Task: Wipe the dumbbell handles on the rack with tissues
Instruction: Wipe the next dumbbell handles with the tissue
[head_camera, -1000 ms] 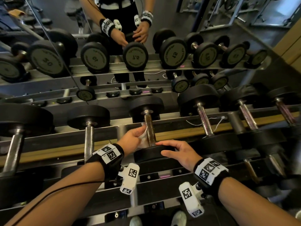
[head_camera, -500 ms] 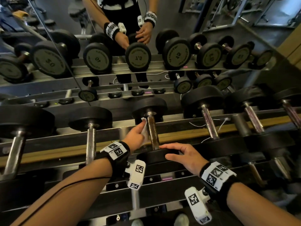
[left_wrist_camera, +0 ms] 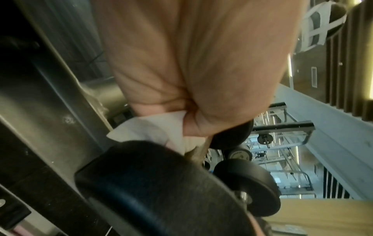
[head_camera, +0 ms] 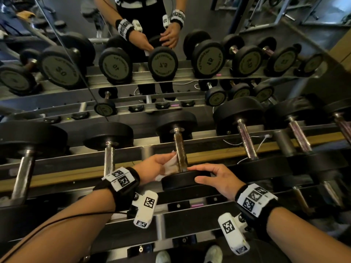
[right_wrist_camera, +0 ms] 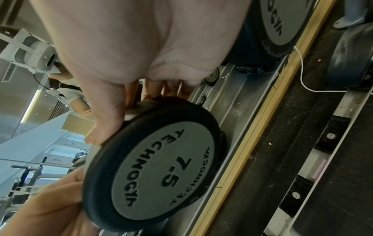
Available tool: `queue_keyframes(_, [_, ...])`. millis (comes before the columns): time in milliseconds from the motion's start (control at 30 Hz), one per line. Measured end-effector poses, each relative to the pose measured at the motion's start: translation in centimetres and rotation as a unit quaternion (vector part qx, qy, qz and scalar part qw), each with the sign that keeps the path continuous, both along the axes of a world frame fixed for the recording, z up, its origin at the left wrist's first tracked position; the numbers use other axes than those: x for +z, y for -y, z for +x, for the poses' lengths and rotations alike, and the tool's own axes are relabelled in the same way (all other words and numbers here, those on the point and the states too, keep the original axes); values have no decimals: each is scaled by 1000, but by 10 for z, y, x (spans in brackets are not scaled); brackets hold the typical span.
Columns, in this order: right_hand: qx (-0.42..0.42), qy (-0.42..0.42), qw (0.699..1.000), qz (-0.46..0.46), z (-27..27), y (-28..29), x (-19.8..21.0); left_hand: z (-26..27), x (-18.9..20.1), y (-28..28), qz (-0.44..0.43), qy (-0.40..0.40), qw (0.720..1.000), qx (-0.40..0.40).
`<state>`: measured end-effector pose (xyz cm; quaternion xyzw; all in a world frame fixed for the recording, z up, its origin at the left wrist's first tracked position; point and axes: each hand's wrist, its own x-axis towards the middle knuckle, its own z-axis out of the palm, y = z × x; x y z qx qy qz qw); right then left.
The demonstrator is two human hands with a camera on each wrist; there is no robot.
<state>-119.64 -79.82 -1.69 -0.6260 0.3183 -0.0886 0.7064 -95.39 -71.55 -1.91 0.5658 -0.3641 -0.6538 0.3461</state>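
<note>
A 7.5 dumbbell lies on the top rail of the rack (head_camera: 209, 156), its worn metal handle (head_camera: 180, 150) running away from me. My left hand (head_camera: 157, 166) grips a crumpled white tissue (head_camera: 170, 165) and presses it against the left side of the handle's near end. The left wrist view shows the tissue (left_wrist_camera: 153, 129) bunched between curled fingers. My right hand (head_camera: 212, 177) rests over the near black weight head (head_camera: 182, 180), thumb on its front edge and fingers over the top. In the right wrist view the head's grey face (right_wrist_camera: 161, 169) reads 7.5.
More dumbbells lie on the rail: two to the left (head_camera: 109, 156), several to the right (head_camera: 247, 141). A mirror behind the rack reflects the dumbbells and me (head_camera: 144, 19). A white cord (head_camera: 260, 141) hangs on the rail at right. My shoes (head_camera: 214, 253) show below.
My left hand slid the tissue up the handle half a second ago and has come back down to the near end. The right hand stays on the weight head.
</note>
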Motion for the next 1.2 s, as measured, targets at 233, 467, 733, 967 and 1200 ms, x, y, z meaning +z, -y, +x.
queue_keyframes(233, [-6, 7, 1000, -4, -1, -2, 0, 9, 4, 24, -24, -44, 976, 212])
queue_keyframes(467, [-18, 13, 1000, 8, 0, -3, -1, -15, 0, 29, -65, 166, 981, 82])
queue_keyframes(733, [-21, -1, 1000, 11, 2, -5, 8, -32, 17, 7, -18, 113, 993, -1])
queue_keyframes(967, [-6, -8, 1000, -12, 1, -5, 10, 9, 30, 11, -49, 40, 990, 128])
queue_keyframes(1200, [-8, 9, 1000, -10, -1, -5, 5, 15, 21, 38, -160, 304, 938, 48])
